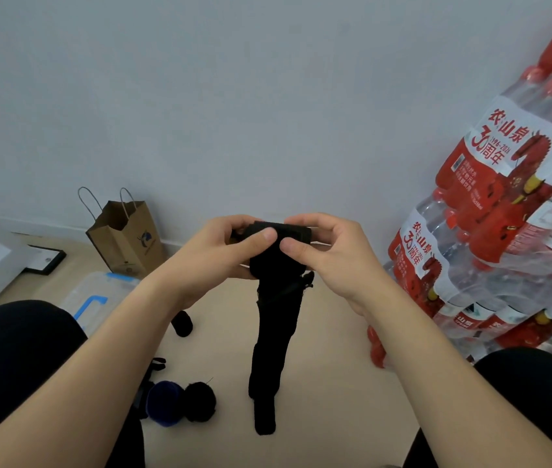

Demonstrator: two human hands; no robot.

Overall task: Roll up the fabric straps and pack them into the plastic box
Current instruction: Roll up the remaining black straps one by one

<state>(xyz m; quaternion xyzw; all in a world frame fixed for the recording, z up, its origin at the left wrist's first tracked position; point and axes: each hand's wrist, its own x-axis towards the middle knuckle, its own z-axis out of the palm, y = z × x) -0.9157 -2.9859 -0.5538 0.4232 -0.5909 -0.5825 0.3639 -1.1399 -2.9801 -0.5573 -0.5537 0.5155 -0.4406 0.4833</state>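
Observation:
A black fabric strap (269,339) hangs from a partly wound roll held in front of me, its loose end touching the floor. My left hand (220,255) grips the roll's left side, thumb across its front. My right hand (328,255) pinches the right side of the same roll. The clear plastic box (95,295) with a blue latch stands on the floor at the left, partly hidden by my left arm and knee. Rolled straps lie on the floor: a black one (182,323), a dark blue one (163,401) and a black one (200,401).
A brown paper bag (129,238) stands against the wall behind the box. Shrink-wrapped packs of water bottles (490,211) are stacked at the right. A black-framed flat item (45,260) lies at the far left. My knees fill both lower corners.

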